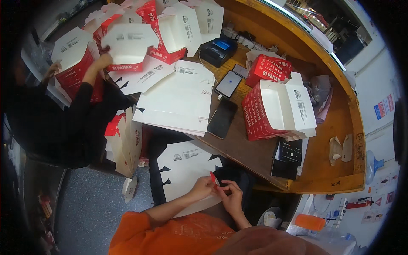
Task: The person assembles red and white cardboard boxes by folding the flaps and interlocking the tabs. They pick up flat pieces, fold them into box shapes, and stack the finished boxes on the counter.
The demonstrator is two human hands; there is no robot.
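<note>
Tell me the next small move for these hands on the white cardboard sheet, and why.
Probably crease the small red flap more firmly: it stands up between the left hand and the right hand, both at it, while most of the white cardboard sheet lies flat.

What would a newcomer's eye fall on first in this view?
Probably the red-and-white boxes massed at upper left, and the box stack on the right side of the desk. Next, the orange shirt at the bottom, and above it the left hand and right hand meeting at a small red flap by the white cardboard sheet.
</note>
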